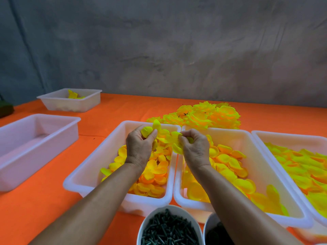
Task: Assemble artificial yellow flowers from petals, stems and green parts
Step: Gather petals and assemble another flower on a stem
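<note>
At the centre of the frame, the left hand (139,145) curls round a partly built yellow flower (159,133), while the right hand (193,146) pinches a petal (177,137) beside it, both above two white trays (99,156) of loose petals. A bowl of dark stems (168,228) sits at bottom centre, finished flowers (203,115) behind the trays.

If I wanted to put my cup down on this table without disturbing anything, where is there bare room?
Bare orange tablecloth lies between the small far white tray, the empty white tray on the left and the pile of finished yellow flowers. The near left corner is free too. The middle and right are crowded: three petal-filled white trays side by side, two white bowls of dark stems in front.
</note>
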Demonstrator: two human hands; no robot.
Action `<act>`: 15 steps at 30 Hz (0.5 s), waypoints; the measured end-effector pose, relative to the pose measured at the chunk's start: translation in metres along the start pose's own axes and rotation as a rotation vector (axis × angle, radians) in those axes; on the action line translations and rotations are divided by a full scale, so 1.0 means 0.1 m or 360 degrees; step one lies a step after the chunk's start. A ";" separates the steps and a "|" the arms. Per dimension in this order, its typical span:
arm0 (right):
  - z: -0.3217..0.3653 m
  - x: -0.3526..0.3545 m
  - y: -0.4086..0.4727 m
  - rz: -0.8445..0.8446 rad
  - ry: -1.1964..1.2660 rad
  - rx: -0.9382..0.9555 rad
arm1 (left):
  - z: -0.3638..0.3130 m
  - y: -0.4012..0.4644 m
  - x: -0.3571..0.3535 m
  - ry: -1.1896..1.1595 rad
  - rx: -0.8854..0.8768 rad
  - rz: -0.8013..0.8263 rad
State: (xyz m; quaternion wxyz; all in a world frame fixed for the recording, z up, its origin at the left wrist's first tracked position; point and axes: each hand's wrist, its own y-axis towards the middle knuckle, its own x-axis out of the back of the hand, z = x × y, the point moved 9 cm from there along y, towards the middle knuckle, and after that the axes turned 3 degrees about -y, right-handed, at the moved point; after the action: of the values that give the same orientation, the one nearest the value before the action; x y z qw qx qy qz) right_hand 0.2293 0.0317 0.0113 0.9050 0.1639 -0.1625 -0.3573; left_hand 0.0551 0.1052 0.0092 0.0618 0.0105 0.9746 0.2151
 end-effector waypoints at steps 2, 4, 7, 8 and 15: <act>0.03 0.00 -0.02 -0.0018 -0.0046 0.0033 | 0.02 0.01 0.02 0.0015 -0.0003 -0.0028; 0.05 -0.01 -0.04 -0.0026 -0.0081 0.0059 | 0.03 0.02 0.04 0.0007 -0.0002 -0.0055; 0.06 -0.01 -0.04 -0.0056 -0.0114 0.0077 | 0.05 0.01 0.06 0.0023 -0.0010 -0.0068; 0.05 -0.01 -0.03 -0.0067 -0.0131 0.0076 | 0.06 0.01 0.06 0.0036 -0.0005 -0.0068; -0.03 0.08 0.01 -0.0185 -0.0256 -0.0025 | 0.13 0.04 0.09 0.0168 0.0064 -0.0114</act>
State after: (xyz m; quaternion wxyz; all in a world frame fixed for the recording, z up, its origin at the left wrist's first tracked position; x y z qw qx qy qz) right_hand 0.2364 0.0276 0.0102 0.8680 0.1368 -0.2220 -0.4225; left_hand 0.0475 0.1148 -0.0023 0.0176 -0.0346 0.9804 0.1933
